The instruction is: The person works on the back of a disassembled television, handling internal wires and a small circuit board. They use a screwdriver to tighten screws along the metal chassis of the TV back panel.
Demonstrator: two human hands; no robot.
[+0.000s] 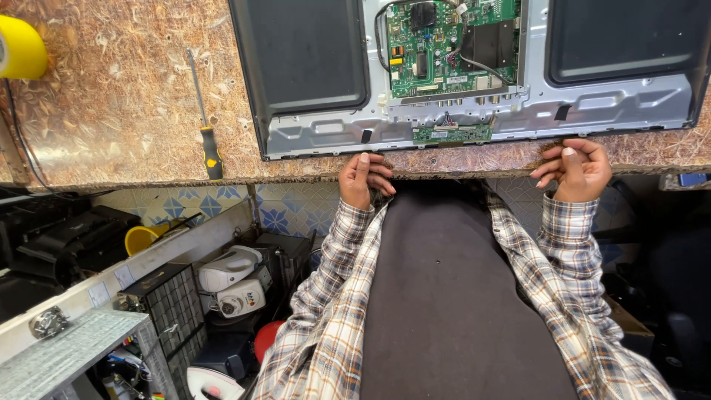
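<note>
Plaid sleeves [333, 296] run up from the bottom of the view to both hands at the near edge of the tabletop [118, 111]. Left hand [363, 180] rests on that edge with fingers loosely curled, grasping nothing; right hand [579, 169] does the same, fingers bent inward and empty. Directly at 12 o'clock from both hands, just beyond the fingertips, lies an opened flat-screen panel [474, 126], back side up, its long axis running 9 to 3 o'clock, parallel to the edge. Its green circuit board [444, 44] sits between the hands' lines, nearer the left hand. At 10 o'clock from the left hand, well apart, a yellow-and-black screwdriver [207, 126] lies pointing toward 12. A yellow tape roll [21, 46] sits far at 9 to 10 o'clock.
</note>
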